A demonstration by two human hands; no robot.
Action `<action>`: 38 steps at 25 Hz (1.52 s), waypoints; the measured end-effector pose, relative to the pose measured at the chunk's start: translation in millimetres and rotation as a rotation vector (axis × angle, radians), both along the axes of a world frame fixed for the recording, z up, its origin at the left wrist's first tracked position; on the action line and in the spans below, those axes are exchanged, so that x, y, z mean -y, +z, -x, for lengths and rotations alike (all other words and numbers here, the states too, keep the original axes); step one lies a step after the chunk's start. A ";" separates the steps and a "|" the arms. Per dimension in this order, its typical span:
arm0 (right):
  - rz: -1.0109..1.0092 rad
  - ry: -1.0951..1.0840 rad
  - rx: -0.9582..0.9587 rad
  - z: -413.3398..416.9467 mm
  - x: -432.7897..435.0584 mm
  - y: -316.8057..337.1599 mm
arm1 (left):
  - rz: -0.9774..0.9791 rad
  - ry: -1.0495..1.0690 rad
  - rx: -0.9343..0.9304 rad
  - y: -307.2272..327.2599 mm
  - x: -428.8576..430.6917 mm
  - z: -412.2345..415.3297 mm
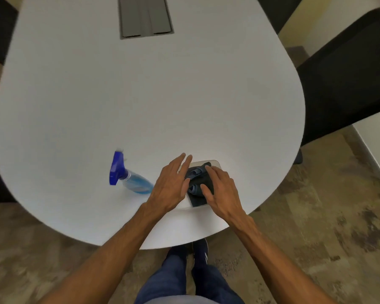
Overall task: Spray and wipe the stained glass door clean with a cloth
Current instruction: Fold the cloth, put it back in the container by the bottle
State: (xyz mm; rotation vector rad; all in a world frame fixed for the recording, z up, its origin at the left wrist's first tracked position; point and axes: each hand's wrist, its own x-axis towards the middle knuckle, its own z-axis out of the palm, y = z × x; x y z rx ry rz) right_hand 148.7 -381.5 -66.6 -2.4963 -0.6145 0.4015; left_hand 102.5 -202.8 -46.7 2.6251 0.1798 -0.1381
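- Rounded white table [140, 95]: near edge is curved; broad bare surface is left toward upper frame.
- Crumpled dark blue cloth [199, 183]: laid on a clear glass panel [214, 163], lower centre, close to the edge.
- Left hand [170, 187], right hand [223, 191]: apart, flat, fingers spread, flanking the cloth.
- Blue spray bottle [127, 177]: lying left; no label legible.

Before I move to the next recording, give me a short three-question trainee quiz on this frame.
1. True or false: the spray bottle lies on the white table, to the left of both hands.
2. What lies under the left hand and right hand?
A. a dark blue cloth on a clear tray
B. a sponge
C. a paper roll
3. Fill in: the bottle's trigger head is ____ in colour.

Key: 1 true; 2 A; 3 blue.
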 end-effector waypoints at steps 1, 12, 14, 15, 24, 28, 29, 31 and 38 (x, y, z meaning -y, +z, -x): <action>-0.019 0.024 -0.011 1.2 -0.7 2.7 | 0.001 0.032 -0.005 2.6 0.6 9.8; -0.109 0.288 -0.118 32.1 -64.1 16.3 | -0.021 0.431 0.044 16.1 -19.5 126.0; -0.102 0.340 -0.135 35.0 -80.5 18.0 | -0.033 0.488 0.030 21.1 -26.6 140.6; -0.100 0.365 -0.148 35.0 -89.7 18.4 | -0.035 0.514 0.019 22.7 -31.1 146.2; -0.134 0.339 -0.255 35.0 -162.7 18.7 | 0.001 0.536 -0.066 10.2 -72.8 161.9; -0.187 0.288 -0.261 40.9 -182.3 11.7 | 0.041 0.514 -0.060 7.7 -88.1 159.6; -0.188 0.272 -0.251 43.2 -185.4 9.6 | 0.045 0.507 -0.057 7.5 -91.0 158.8; -0.202 0.232 -0.236 48.3 -190.4 7.1 | 0.050 0.489 -0.062 7.1 -95.7 157.1; -0.232 0.155 -0.101 55.6 -191.7 15.4 | 0.054 0.427 -0.051 7.9 -107.7 152.5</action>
